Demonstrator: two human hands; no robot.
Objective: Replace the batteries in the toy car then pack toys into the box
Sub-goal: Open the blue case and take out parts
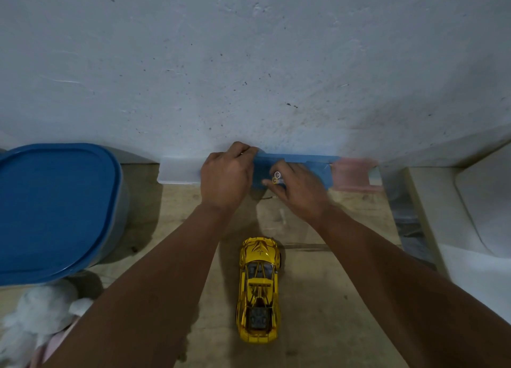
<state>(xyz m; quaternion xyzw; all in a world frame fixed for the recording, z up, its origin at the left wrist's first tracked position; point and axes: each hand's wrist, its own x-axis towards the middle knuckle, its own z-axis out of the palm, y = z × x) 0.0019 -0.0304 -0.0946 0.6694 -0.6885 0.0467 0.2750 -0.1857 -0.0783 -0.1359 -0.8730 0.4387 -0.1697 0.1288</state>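
— Beyond the car (258, 290), against the wall: what do the hands hold?
— Left hand (225, 178) grips the blue box (298, 164) by its top edge. Right hand (300, 190) pinches batteries (277, 177) just before it.
— And the car?
— Upright on the floor, between both forearms, untouched. Blue-lidded tub (55, 207) sits left of it.

Beyond the yellow toy car (258, 290), the left hand (225, 178) grips a blue box (298, 164); the right hand (300, 190) pinches batteries (277, 177).
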